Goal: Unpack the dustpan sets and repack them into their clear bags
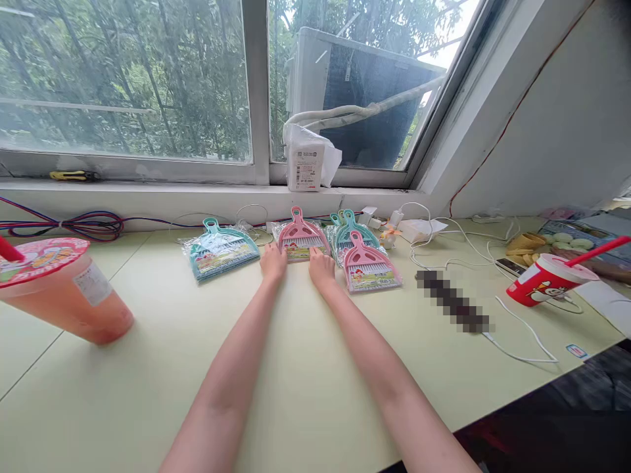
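Both arms reach forward over the pale table to a pink dustpan-and-brush set in clear wrapping. My left hand is closed on its left lower edge, and my right hand grips the right lower edge. To the left lies a wrapped teal set. On the right, another pink set overlaps a teal set, close beside my right hand. Part of a further green handle shows behind them.
A large orange drink cup stands at the left, a red cup at the right. White cables cross the right side. Coiled wires lie back left. A tissue pack sits on the sill.
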The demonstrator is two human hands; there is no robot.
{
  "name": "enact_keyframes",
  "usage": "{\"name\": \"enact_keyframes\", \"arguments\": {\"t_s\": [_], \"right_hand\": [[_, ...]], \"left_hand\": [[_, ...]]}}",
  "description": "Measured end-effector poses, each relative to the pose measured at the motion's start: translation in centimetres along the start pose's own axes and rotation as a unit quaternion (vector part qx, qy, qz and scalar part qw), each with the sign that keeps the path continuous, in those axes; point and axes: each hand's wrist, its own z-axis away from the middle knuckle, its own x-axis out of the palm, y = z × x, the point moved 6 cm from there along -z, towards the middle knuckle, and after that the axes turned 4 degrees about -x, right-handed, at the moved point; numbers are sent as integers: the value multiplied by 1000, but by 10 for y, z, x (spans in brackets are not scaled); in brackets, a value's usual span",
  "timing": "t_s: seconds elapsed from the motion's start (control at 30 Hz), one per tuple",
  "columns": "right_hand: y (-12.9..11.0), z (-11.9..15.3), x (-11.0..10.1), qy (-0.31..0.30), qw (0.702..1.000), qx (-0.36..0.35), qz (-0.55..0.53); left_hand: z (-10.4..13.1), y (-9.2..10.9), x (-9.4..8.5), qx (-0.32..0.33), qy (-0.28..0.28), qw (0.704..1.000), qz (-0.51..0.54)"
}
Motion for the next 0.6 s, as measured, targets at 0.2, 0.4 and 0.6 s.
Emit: {"name": "enact_keyframes", "arguments": {"t_s": [0.2,0.4,0.6], "right_hand": [[3,-1,0,-6,1000,29,2],[13,-1,0,26,999,47,8],[14,-2,1,7,999,47,15]], "left_hand": [[2,3,-1,-2,4,1000,-24],[2,4,0,2,12,1000,-7],[-1,1,1,-3,14,1000,17]]}}
